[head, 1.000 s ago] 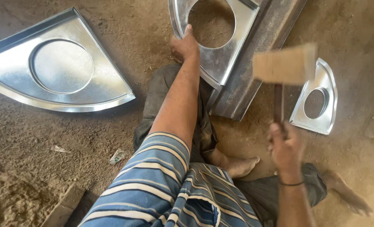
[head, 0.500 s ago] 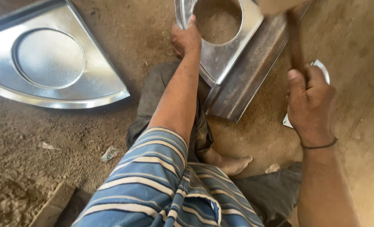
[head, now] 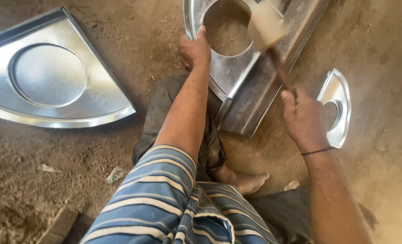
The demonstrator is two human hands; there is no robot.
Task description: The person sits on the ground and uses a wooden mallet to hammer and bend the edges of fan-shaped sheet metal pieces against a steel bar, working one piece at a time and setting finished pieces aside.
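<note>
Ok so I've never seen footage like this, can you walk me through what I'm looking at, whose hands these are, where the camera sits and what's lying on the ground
The camera is worn on a person's head and looks down, so you see their own arms, a striped sleeve and a bare foot. They sit on a dirt floor.

The left hand presses on the edge of a shiny sheet-metal piece with a round hole. That piece lies on a dark steel beam, which serves as a work surface.

The right hand grips the handle of a wooden mallet. Its blurred head is over the metal piece, so it looks to be mid-swing.

Two more metal pieces lie on the ground: a large fan-shaped one with a pressed circle on the left, and a smaller one partly hidden behind the right hand.
</note>
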